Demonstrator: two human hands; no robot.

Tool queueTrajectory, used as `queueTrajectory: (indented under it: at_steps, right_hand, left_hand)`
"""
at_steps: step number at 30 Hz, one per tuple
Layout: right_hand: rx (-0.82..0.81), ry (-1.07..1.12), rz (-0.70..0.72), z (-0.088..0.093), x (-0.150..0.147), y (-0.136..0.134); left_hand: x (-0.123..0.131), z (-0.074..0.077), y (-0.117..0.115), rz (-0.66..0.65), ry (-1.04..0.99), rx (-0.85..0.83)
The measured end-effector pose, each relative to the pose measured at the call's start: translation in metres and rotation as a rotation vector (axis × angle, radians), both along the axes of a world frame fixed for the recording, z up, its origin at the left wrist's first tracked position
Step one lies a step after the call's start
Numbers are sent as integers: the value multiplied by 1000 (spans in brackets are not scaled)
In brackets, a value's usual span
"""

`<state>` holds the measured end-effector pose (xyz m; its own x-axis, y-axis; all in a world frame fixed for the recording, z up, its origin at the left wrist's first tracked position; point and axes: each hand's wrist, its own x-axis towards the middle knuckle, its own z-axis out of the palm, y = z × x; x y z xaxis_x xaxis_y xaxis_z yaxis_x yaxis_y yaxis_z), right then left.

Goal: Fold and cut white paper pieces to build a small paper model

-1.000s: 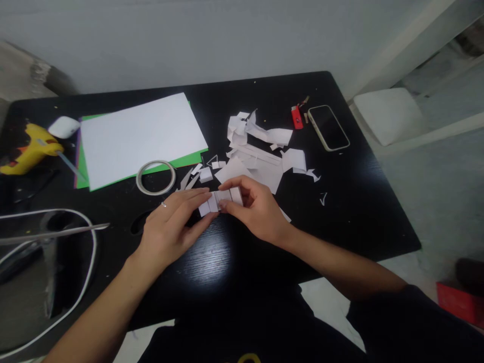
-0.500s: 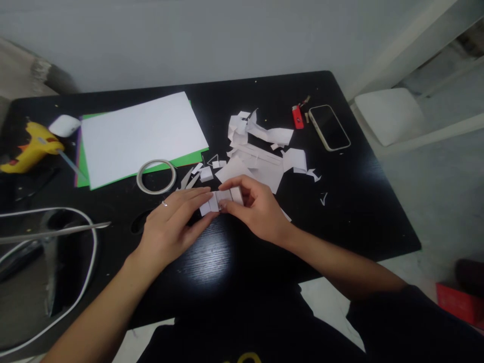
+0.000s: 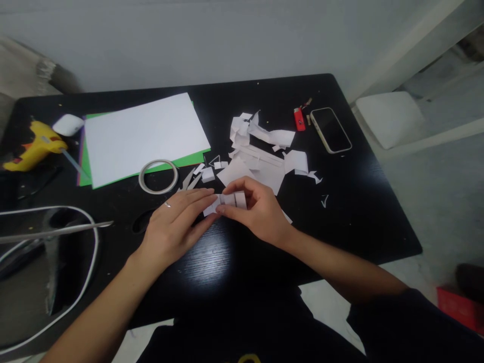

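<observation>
A small folded strip of white paper [image 3: 227, 201] lies on the black table [image 3: 359, 201] in front of me. My left hand [image 3: 176, 224], a ring on one finger, rests flat with its fingertips pressing the strip's left end. My right hand [image 3: 257, 209] pinches the strip's right part between thumb and fingers, folding a section upward. A heap of white paper scraps [image 3: 264, 151] lies just behind my hands.
A roll of tape [image 3: 158, 176], white and green sheets [image 3: 145, 133], a yellow glue gun [image 3: 32, 146] and a white cable [image 3: 75, 282] occupy the left. A red lighter [image 3: 298, 118] and a phone [image 3: 330, 129] lie far right. The table's edge is near my body.
My right fingers have curled the strip's right end up and slightly inward. The left hand holds its place. The view shifted slightly.
</observation>
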<state>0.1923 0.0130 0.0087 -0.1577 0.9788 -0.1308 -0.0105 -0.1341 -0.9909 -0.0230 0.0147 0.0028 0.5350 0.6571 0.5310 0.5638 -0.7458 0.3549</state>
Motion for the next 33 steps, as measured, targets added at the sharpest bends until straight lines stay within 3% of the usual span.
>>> queueTrajectory:
  at_steps: [4, 11, 28, 33]
  right_hand:
    - [9, 8, -27, -1, 0, 0]
    - [99, 43, -2, 0, 1, -2]
    - [60, 70, -9, -2, 0, -4]
    - [48, 32, -52, -1, -1, -4]
  left_hand:
    - [-1, 0, -1, 33, -49, -62]
    - [-2, -4, -3, 179, -463, -494]
    - [11, 2, -6, 205, -604, -549]
    - [12, -3, -9, 256, -594, -578]
